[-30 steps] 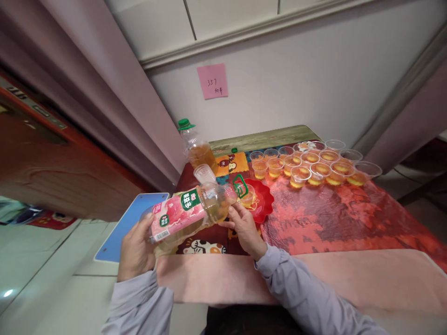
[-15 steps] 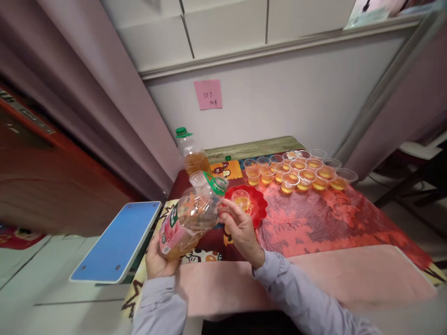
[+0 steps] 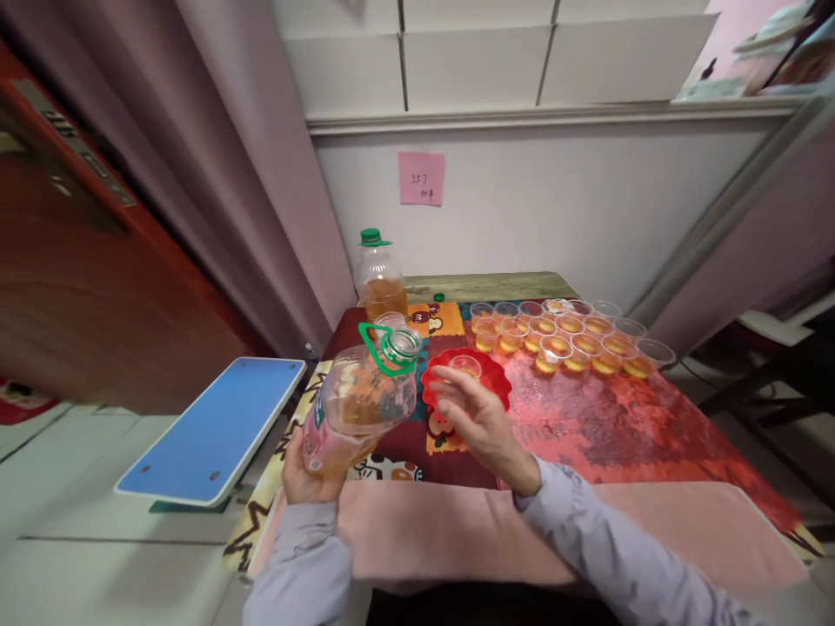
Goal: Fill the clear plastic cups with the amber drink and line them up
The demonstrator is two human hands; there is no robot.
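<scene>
My left hand (image 3: 314, 469) grips the lower part of a large clear plastic juice bottle (image 3: 369, 391), tilted with its uncapped mouth up to the right. A green carrying ring hangs at the bottle's neck, and amber juice shows inside. My right hand (image 3: 479, 422) is off the bottle, fingers apart, over the near part of a red scalloped plate (image 3: 499, 391). On that plate stands a clear plastic cup (image 3: 465, 367), partly hidden by my right fingers. Behind the held bottle, other clear cup rims show, mostly covered.
Several clear cups of amber juice (image 3: 574, 343) stand in rows at the back right. A second juice bottle (image 3: 382, 283), green-capped, stands at the back left. A loose green cap (image 3: 439, 297) lies nearby. A pink cloth (image 3: 457, 530) covers the front edge; a blue stool (image 3: 215, 435) is at left.
My right hand has let go of the bottle's side and moved right, its fingers opening. The bottle, still in my left hand, stands a little more upright. The view has turned slightly left.
</scene>
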